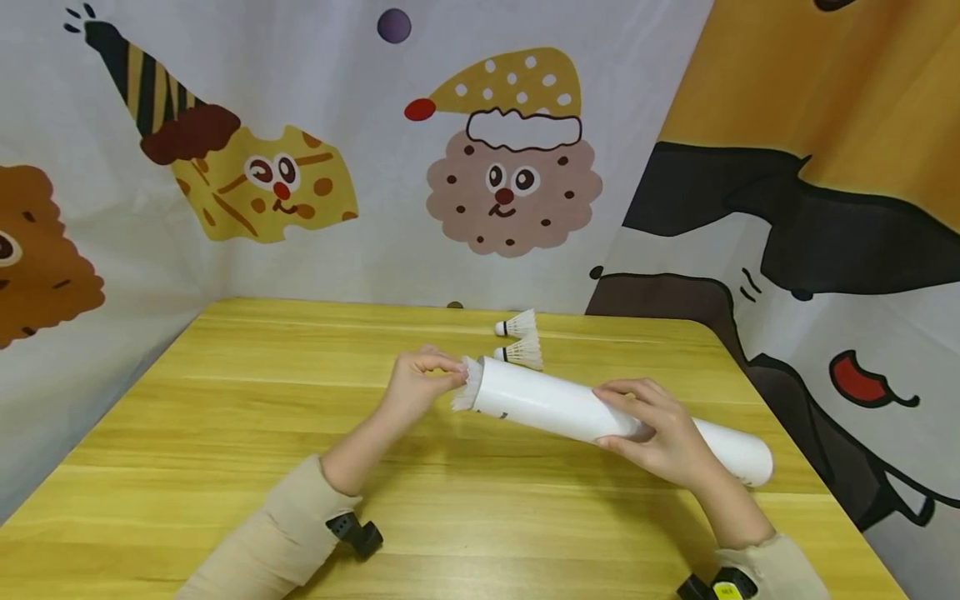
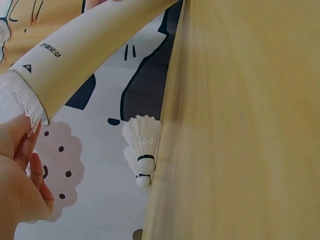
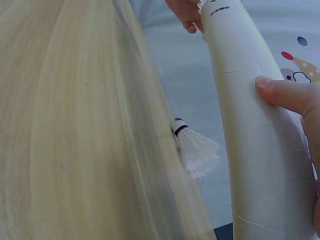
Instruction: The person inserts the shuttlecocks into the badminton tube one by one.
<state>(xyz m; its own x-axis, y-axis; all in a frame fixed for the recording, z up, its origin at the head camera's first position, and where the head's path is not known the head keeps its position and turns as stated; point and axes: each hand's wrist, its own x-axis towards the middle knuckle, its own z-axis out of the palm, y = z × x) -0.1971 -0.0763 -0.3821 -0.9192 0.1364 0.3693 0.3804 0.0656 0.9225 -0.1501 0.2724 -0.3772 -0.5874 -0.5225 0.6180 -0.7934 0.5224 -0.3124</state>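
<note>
My right hand (image 1: 660,429) grips a long white shuttlecock tube (image 1: 551,400) around its middle, with the thumb on the near side. The tube slants across the table, its mouth toward my left hand (image 1: 423,379). There my left thumb and fingers pinch the white frilled skirt of a shuttlecock (image 2: 22,100), which sticks out of the mouth; the rest of it is hidden. Small dark print (image 2: 50,50) marks the tube near this end. Behind the tube, two white shuttlecocks (image 1: 517,323) with black bands lie side by side on the table.
The wooden table (image 1: 300,350) reaches back to a hanging cloth (image 1: 390,167) printed with cartoon figures. Both sleeves carry small black devices at the wrists, the left device (image 1: 356,535) close over the tabletop.
</note>
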